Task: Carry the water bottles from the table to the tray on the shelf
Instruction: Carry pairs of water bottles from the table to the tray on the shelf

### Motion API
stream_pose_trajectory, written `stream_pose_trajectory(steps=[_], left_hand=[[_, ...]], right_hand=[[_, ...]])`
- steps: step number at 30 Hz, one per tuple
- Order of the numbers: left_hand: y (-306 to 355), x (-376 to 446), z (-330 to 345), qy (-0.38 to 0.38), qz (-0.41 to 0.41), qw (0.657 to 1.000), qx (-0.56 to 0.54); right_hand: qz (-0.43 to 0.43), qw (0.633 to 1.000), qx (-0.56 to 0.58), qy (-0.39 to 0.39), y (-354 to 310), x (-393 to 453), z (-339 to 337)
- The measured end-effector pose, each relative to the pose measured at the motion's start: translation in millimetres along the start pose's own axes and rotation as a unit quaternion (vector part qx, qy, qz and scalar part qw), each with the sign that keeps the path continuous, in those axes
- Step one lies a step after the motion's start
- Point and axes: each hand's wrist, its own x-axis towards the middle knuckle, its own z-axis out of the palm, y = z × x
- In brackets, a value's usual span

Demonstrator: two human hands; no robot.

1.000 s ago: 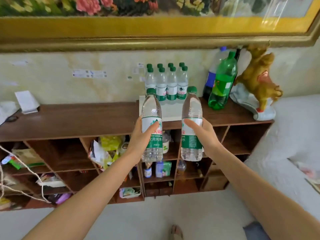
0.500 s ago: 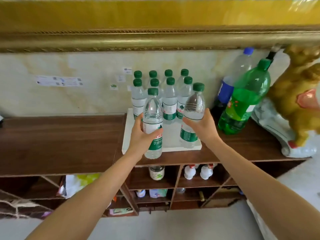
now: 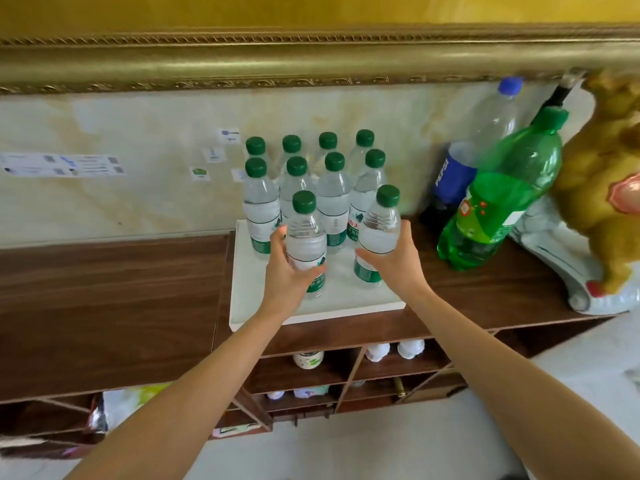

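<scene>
My left hand (image 3: 288, 276) grips a clear water bottle (image 3: 305, 233) with a green cap, held upright over the front of the white tray (image 3: 242, 306) on the wooden shelf top. My right hand (image 3: 398, 261) grips a second water bottle (image 3: 379, 226), tilted slightly right, its base at the tray's surface. Behind them, several more green-capped water bottles (image 3: 332, 192) stand in two rows at the back of the tray against the wall.
A green soda bottle (image 3: 498, 206) and a blue-labelled Pepsi bottle (image 3: 457, 168) stand right of the tray. A golden figurine (image 3: 602, 174) on a pale base fills the far right. The shelf top (image 3: 104, 296) stretches left; cubbies below hold small items.
The view has come closer to the shelf. Both hands have carried their bottles forward and down, from the tray's front edge to over the tray in front of the standing rows.
</scene>
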Motion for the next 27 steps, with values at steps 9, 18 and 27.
stream_pose_trajectory(steps=[9,18,27], left_hand=[[-7.2,-4.2,-8.0,-0.038,0.017,0.998,0.057],[-15.7,-4.6,-8.5,-0.028,-0.015,0.995,0.092],[-12.7,17.1,21.4,-0.015,-0.01,0.996,0.091]], right_hand=[[-0.007,0.996,-0.077,-0.047,15.8,-4.3,-3.1],[0.001,0.995,-0.089,-0.039,15.5,16.9,-1.4],[-0.006,0.994,-0.094,-0.056,17.2,29.5,-4.2]])
